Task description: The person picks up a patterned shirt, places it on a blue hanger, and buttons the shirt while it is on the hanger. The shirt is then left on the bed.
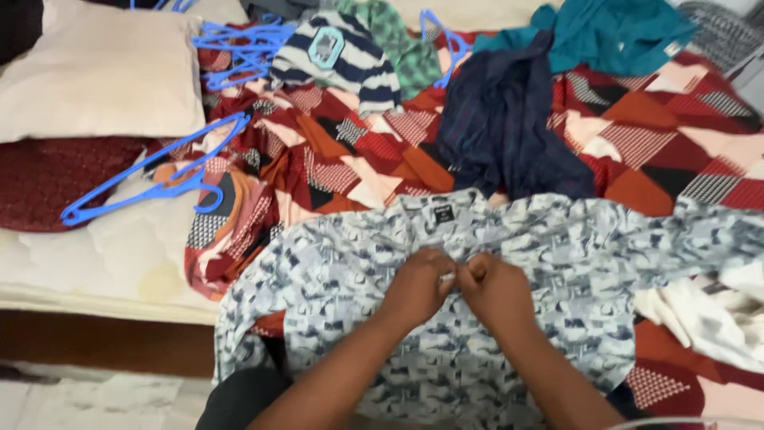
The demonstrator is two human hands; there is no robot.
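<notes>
Both hands meet at the middle of a blue-and-white patterned shirt (493, 263) spread flat along the near edge of the bed (119, 271). The left hand (419, 287) and the right hand (495, 291) are each closed, pinching the shirt's front opening between thumb and fingers, apparently at a button, though the fingertips hide it. The shirt lies on a red patchwork bedspread (342, 159), collar toward the far edge. Beyond it sit a dark navy garment (509, 127), a striped top (350, 60) and a teal garment (621, 32); blue hangers (159, 179) lie toward the left edge beside a cream pillow (99, 72). A white cloth (700, 314) overlaps the shirt's right side. The small pinch could slip, and tugging might drag the hem off the near edge.
</notes>
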